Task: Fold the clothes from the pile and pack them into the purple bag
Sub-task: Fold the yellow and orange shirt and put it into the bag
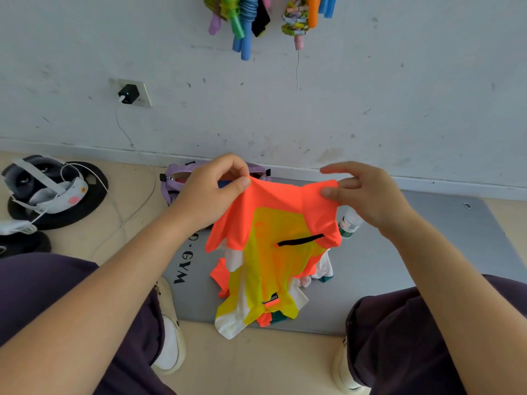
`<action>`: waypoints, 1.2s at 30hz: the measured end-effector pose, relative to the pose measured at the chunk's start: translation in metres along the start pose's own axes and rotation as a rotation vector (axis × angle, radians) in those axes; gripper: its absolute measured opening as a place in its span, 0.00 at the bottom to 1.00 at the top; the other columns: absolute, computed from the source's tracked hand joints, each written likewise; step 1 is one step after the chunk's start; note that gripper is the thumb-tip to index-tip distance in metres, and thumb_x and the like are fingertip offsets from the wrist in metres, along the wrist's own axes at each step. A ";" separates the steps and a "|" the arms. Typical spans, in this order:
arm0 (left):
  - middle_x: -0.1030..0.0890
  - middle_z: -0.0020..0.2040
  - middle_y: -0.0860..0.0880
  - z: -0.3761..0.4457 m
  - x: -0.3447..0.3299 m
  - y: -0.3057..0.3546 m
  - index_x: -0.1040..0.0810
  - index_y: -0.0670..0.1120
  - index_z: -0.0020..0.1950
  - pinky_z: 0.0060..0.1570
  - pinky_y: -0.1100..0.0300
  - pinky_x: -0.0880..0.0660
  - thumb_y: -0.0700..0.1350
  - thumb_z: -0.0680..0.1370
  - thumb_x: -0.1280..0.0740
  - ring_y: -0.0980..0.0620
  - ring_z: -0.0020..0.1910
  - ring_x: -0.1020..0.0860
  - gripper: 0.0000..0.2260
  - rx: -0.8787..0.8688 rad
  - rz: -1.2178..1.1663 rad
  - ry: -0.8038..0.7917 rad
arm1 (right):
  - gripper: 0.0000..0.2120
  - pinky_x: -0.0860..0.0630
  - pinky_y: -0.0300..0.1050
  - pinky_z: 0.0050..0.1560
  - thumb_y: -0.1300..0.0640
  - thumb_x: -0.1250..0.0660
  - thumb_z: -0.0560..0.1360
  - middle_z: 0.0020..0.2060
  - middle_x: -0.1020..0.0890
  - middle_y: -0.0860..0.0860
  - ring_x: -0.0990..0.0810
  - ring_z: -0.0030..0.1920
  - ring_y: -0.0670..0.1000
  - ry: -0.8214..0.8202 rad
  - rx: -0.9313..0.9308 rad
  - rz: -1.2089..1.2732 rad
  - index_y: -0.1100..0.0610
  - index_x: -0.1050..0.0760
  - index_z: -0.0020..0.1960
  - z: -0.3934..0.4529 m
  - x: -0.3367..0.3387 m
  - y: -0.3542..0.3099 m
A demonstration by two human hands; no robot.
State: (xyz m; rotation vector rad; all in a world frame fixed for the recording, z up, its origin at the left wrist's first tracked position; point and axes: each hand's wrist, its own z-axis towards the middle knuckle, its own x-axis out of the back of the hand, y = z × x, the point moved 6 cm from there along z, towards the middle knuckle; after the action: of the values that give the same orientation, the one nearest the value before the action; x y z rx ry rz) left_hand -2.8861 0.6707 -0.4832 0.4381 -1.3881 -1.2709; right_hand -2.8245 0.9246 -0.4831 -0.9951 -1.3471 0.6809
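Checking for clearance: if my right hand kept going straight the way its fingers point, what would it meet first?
The right hand points left, toward the left hand. It would probably meet that hand first, above the shirt both pinch; depth is unclear.

The shirt point(268, 240) is bright orange across the top and sleeves, yellow down the middle, with white patches along its lower edges and a short black stripe across the yellow. A bit of teal cloth point(278, 316) shows beneath its hem. The bag point(171, 181) is pale purple with black clips. The mat point(399, 252) is grey with black letters. The floor point(256, 363) is beige and the wall point(370, 109) off-white with dark scuffs. The trousers point(399, 337) are dark purple, the shoes point(171, 337) white. The bottle point(350, 222) has a green and white label. The charger point(129, 94) is black, its cable point(122, 223) white. The foam tubes point(242, 27) hanging above are blue, green, pink and orange.
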 end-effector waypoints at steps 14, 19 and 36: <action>0.21 0.39 0.55 -0.004 -0.016 -0.006 0.23 0.56 0.45 0.41 0.63 0.32 0.66 0.65 0.29 0.62 0.38 0.26 0.18 0.254 -0.048 -0.158 | 0.08 0.31 0.44 0.45 0.60 0.27 0.73 0.40 0.23 0.53 0.27 0.42 0.50 -0.094 0.091 -0.193 0.53 0.26 0.41 0.003 -0.006 -0.005; 0.18 0.43 0.65 -0.021 -0.065 0.002 0.21 0.62 0.49 0.47 0.60 0.23 0.75 0.54 0.28 0.67 0.44 0.22 0.29 0.202 0.286 -0.524 | 0.08 0.38 0.39 0.27 0.58 0.32 0.77 0.29 0.30 0.54 0.35 0.28 0.49 -0.212 0.170 0.141 0.53 0.32 0.44 -0.008 -0.032 -0.030; 0.14 0.51 0.55 0.007 -0.016 0.022 0.14 0.59 0.48 0.48 0.63 0.21 0.62 0.56 0.18 0.57 0.52 0.17 0.23 0.144 -0.686 -0.065 | 0.21 0.20 0.46 0.51 0.47 0.23 0.65 0.54 0.16 0.57 0.17 0.53 0.56 -0.502 -0.104 0.538 0.56 0.18 0.54 -0.013 -0.063 -0.013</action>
State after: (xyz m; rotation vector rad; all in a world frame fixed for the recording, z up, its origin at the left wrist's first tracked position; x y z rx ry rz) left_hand -2.8791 0.6950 -0.4710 1.0423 -1.4408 -1.7437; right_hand -2.8229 0.8612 -0.4999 -1.3467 -1.5632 1.3447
